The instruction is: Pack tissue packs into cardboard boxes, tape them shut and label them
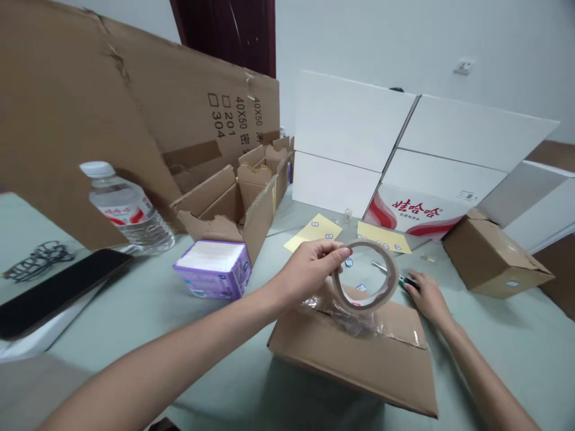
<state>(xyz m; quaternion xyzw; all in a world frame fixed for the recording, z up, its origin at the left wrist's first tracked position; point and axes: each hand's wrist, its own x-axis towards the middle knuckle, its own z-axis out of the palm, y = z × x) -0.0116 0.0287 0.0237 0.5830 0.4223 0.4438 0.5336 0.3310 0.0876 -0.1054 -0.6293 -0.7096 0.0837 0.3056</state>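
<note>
My left hand [315,268] pinches a roll of packing tape [392,286] by its left rim, holding it upright above a cardboard box [350,353]. Clear tape [354,320], crumpled in places, lies over the seam of that box's top. To the right of the box, my right hand [426,294] has its fingers closed on the dark green and black handle of a utility knife [409,281]. The knife lies low at the table surface, its metal end pointing left and seen through the roll's ring.
A purple tissue pack [220,284], an open cardboard box [260,212], a water bottle [130,209] and a phone [63,287] are on the left. Yellow sticker sheets [309,233] lie behind my hands. A closed carton [498,257] stands right; white panels [345,126] rise behind.
</note>
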